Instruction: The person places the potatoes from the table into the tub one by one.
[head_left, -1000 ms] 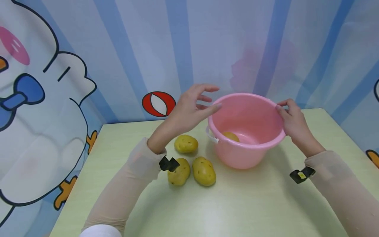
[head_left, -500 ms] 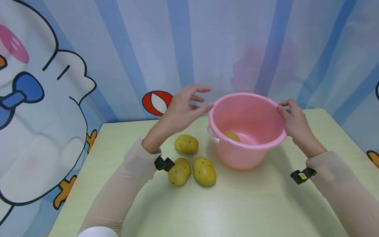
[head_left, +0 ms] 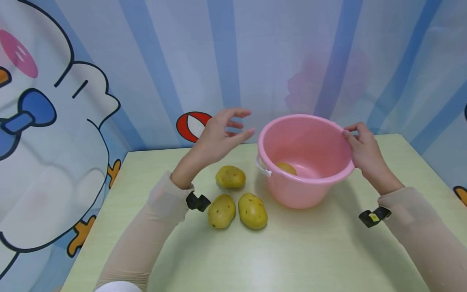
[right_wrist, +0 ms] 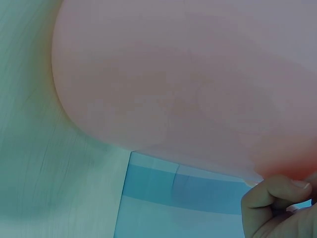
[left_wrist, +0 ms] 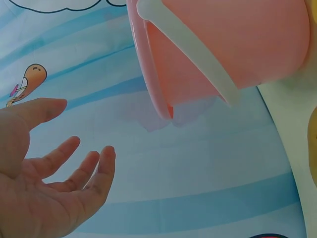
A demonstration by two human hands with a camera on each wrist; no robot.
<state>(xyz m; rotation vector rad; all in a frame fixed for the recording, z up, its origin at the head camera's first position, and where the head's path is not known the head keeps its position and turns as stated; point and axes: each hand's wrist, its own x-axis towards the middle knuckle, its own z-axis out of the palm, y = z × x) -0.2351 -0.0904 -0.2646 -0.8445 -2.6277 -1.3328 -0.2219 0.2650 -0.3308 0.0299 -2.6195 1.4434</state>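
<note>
A pink plastic bucket [head_left: 297, 190] with a white handle [head_left: 263, 167] stands on the table, its mouth tipped a little toward me. One yellow potato [head_left: 286, 168] lies inside it. My right hand [head_left: 365, 152] pinches the bucket's right rim between thumb and fingers. Left of the bucket, my left hand [head_left: 219, 136] hangs in the air with fingers spread and nothing in them; in the left wrist view its palm [left_wrist: 47, 208] faces up, apart from the rim. Below this hand lie a potato [head_left: 230, 177] at the back and two more, a rounder potato [head_left: 221, 211] and a longer potato [head_left: 253, 211].
The pale wooden table [head_left: 292, 255] ends at a blue-striped backdrop [head_left: 270, 61] with cartoon prints close behind the bucket. Black clips sit on both sleeves, a left clip [head_left: 197, 201] and a right clip [head_left: 374, 216].
My left hand has drawn away from the bucket's left rim, leftward and slightly down. The right hand keeps its hold on the rim, and the potatoes have stayed in place.
</note>
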